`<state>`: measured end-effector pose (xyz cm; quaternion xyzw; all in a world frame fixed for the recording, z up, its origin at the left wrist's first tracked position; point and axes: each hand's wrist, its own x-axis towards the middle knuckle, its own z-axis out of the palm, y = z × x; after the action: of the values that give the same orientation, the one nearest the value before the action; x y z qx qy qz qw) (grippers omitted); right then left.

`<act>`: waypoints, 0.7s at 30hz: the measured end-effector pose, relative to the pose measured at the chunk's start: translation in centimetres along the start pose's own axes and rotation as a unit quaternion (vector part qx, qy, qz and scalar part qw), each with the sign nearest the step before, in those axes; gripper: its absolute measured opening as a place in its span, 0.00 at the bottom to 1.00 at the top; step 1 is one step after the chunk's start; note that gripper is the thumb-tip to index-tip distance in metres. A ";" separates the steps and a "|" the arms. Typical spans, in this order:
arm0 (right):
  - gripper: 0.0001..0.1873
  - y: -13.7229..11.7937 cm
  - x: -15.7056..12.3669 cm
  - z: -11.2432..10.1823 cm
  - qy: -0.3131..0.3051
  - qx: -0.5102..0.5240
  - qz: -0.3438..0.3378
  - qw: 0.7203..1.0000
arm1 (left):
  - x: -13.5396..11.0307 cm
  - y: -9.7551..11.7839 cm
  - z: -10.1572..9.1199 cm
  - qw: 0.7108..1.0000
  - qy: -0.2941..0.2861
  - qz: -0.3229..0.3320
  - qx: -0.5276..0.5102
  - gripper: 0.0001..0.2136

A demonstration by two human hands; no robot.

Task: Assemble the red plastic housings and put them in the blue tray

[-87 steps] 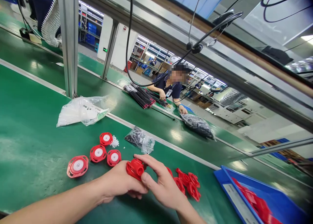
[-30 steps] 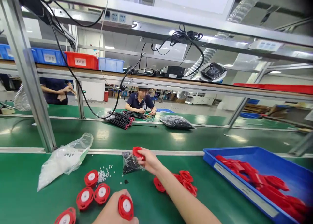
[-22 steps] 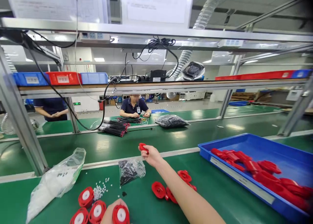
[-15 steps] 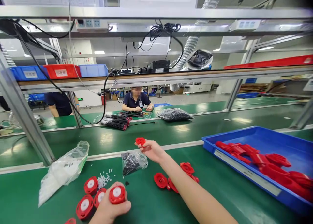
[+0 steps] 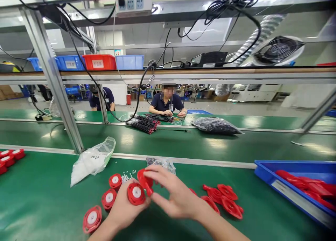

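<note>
My left hand (image 5: 128, 202) is closed around a round red plastic housing (image 5: 136, 194) with a white disc in its middle, facing up. Between the fingers and thumb of my right hand (image 5: 173, 190) is a red plastic cover (image 5: 145, 181), tilted on edge close beside the housing. Whether the two parts touch, I cannot tell. Left of my left hand, several similar red housings with white centres (image 5: 109, 198) lie on the green bench. Small white pieces (image 5: 127, 176) are scattered just behind that hand. A clear bag of dark parts (image 5: 161, 163) is partly hidden behind my right hand.
Loose red covers (image 5: 223, 197) lie right of my right forearm. A blue tray (image 5: 291, 192) of red parts stands at the far right. A bag of white pieces (image 5: 93, 160) lies at left. Across the bench, a person (image 5: 167, 102) handles dark wires (image 5: 147, 123).
My right hand has come back toward my left hand, bringing the red cover beside the housing. The view has turned rightward objects further right, showing more red housings at far left.
</note>
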<state>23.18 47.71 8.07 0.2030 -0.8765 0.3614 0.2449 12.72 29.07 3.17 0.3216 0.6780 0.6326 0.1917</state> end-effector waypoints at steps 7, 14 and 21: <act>0.34 -1.0 -0.4 2.0 -0.049 -0.060 -0.048 0.996 | -0.1 -0.7 0.1 0.999 -0.013 0.029 0.005 0.11; 0.33 -0.9 -0.3 1.9 -0.065 -0.053 -0.038 0.996 | -0.2 -0.7 0.1 1.000 -0.010 0.027 0.009 0.11; 0.31 -0.7 -0.4 2.3 -0.058 -0.081 -0.048 0.994 | -0.4 -0.6 -0.1 0.995 0.019 0.045 0.084 0.08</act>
<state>23.22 45.64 6.82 0.2446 -0.9048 0.2651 0.2263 12.86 28.72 2.49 0.3547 0.7168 0.5875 0.1230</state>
